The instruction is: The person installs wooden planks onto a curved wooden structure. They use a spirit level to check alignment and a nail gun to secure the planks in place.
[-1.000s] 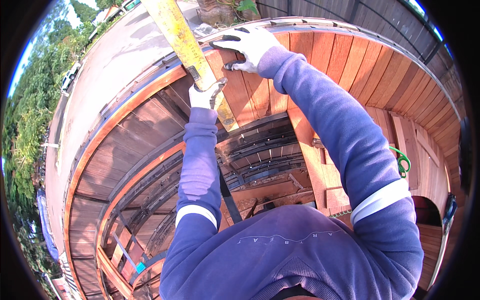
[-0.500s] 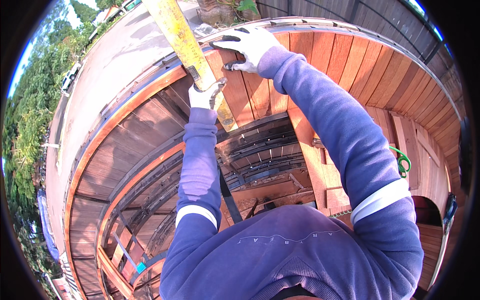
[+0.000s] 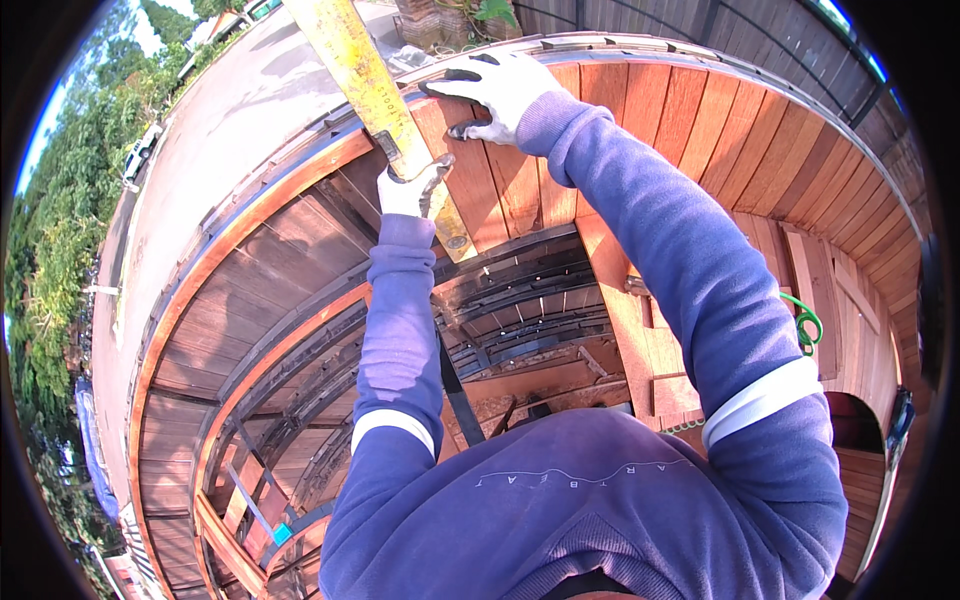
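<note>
My left hand (image 3: 412, 190), in a white glove with dark fingertips, is closed round a long yellow spirit level (image 3: 385, 110). The level slants across the curved row of reddish wooden planks (image 3: 470, 195), its near end by their inner edge and its far end past the outer rim. To the right of it, my right hand (image 3: 500, 95), gloved the same way, rests with fingers spread on the planks near the outer rim. Nothing shows in that hand.
An opening (image 3: 530, 310) with dark curved metal ribs lies below the planks. A broad board (image 3: 615, 310) borders it on the right. Bare curved framing (image 3: 255, 235) runs down the left side. A green coiled hose (image 3: 806, 325) lies at the right, and a paved road (image 3: 230, 140) passes outside.
</note>
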The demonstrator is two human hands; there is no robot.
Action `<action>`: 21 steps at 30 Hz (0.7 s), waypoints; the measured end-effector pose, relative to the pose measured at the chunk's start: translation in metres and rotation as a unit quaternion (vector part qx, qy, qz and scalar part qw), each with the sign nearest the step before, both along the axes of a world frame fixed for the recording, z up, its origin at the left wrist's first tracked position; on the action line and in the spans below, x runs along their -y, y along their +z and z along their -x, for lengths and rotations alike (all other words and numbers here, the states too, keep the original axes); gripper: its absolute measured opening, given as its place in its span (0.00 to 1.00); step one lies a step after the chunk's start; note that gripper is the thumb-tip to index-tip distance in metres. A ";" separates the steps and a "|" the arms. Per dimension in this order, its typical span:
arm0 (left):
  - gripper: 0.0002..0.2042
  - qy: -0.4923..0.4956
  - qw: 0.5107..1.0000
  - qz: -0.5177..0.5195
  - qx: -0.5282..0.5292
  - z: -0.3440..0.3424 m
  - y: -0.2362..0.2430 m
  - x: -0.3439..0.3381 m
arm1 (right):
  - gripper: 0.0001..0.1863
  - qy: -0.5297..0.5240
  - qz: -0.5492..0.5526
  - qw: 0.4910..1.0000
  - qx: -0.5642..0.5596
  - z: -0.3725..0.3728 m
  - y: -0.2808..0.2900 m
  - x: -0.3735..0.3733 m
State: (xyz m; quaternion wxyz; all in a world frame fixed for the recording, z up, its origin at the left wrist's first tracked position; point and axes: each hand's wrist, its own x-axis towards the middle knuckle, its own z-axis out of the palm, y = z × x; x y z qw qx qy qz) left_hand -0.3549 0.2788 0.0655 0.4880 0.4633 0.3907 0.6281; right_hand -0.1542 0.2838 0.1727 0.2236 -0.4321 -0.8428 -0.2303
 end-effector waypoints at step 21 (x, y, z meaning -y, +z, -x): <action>0.14 -0.007 1.000 0.002 0.009 -0.001 0.004 0.003 | 0.35 0.022 -0.019 1.000 -0.008 -0.002 -0.004 -0.004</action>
